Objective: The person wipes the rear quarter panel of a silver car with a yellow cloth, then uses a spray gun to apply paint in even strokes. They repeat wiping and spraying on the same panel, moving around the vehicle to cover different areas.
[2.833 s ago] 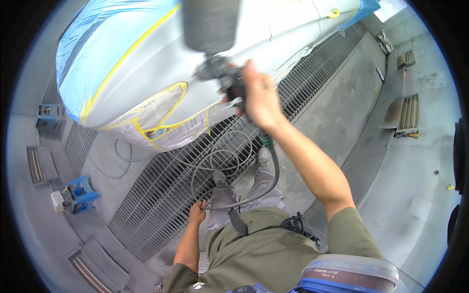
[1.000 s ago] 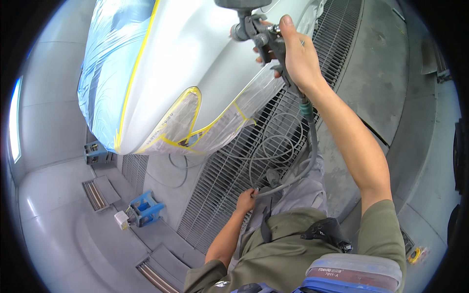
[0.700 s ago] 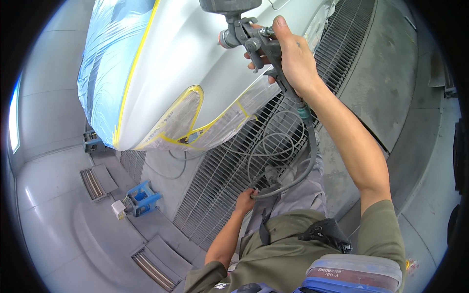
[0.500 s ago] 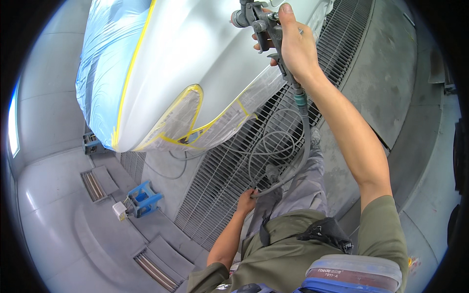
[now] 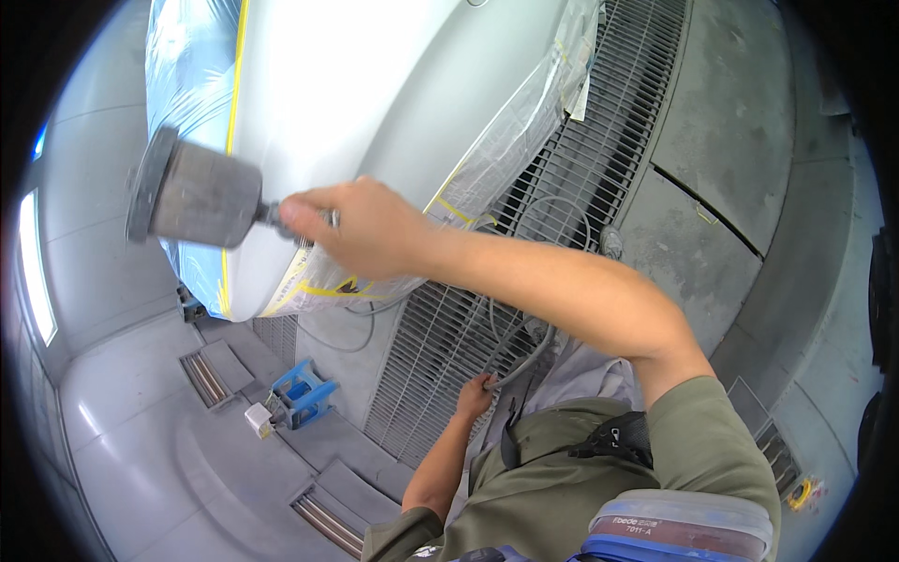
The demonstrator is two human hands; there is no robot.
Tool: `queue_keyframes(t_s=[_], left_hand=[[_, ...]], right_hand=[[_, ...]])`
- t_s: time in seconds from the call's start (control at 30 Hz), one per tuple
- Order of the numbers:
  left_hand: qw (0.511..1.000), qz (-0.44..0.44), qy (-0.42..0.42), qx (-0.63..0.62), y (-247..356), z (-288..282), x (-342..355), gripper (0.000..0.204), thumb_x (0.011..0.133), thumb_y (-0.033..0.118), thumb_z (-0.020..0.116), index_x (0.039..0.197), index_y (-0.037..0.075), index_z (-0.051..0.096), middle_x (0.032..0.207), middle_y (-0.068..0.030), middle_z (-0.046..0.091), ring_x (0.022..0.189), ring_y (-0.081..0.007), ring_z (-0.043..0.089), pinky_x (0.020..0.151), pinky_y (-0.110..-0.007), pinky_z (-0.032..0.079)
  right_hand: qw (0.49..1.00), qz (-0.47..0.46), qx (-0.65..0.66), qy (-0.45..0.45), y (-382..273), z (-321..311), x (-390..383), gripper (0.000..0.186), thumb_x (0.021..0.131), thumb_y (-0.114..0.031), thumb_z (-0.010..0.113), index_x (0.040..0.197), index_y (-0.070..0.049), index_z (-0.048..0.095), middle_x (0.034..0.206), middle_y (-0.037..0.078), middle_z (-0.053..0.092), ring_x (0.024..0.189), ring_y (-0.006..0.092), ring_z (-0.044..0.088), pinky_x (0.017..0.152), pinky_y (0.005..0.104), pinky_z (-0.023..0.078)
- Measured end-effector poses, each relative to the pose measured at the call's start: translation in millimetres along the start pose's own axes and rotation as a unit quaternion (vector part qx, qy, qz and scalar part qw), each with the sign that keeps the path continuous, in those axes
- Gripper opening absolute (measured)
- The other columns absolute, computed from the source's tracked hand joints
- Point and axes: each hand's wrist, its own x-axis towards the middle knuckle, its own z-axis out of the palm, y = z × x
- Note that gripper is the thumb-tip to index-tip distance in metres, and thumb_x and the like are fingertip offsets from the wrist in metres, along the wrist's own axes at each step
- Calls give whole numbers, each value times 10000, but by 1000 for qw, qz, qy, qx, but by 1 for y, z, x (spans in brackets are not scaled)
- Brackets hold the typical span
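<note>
My right hand is wrapped round a spray gun, stretched out to the left over the vehicle's corner. The gun's grey cup points left, tipped on its side; my hand hides most of the gun's body. Behind it curves a glossy white vehicle body panel, edged with yellow tape. Blue masking film covers the part on its left, and taped masking paper runs along its lower edge. Low in front of me, my left hand is closed on the grey air hose.
Floor grating runs beneath the vehicle, with loose hose loops lying over it. A blue step stool stands at lower left, a small whitish box beside it. Grey floor panels lie to the right. My respirator shows at the bottom.
My right hand has swung the spray gun from the upper middle down and left, turning it so the cup now shows. My left hand still holds the hose. The view has shifted slightly.
</note>
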Motion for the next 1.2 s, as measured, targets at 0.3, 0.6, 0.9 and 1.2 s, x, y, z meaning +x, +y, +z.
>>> queue_keyframes(t_s=[0.3,0.6,0.9,1.2], left_hand=[[998,61,13,-32,40,7,34,337,1021,372,582,1005,59,707,891,-235,698,895,-462,659,751,-523,491],[996,73,12,-52,36,1,36,333,1019,374,568,999,69,699,902,-220,697,896,-462,647,747,-529,485],[991,102,35,-83,-9,5,28,334,1019,358,577,1008,41,683,891,-217,692,860,-451,642,728,-527,474],[994,60,36,-85,-30,16,19,390,1023,435,561,1012,70,699,915,-233,689,887,-469,633,747,-538,469]], right_hand=[[957,90,-50,272,-8,-116,30,683,1039,-630,411,927,-44,744,694,90,677,649,146,675,471,291,510],[953,76,-78,282,-22,-125,-7,710,1076,-601,281,1377,-48,607,961,132,755,854,201,754,519,260,521],[962,62,-142,223,-46,-20,-23,792,1056,-664,260,1403,-31,586,950,152,751,809,186,754,482,244,532],[995,77,-62,-6,-46,82,-9,682,1054,-611,399,993,-46,775,627,47,622,550,142,573,547,343,493]])
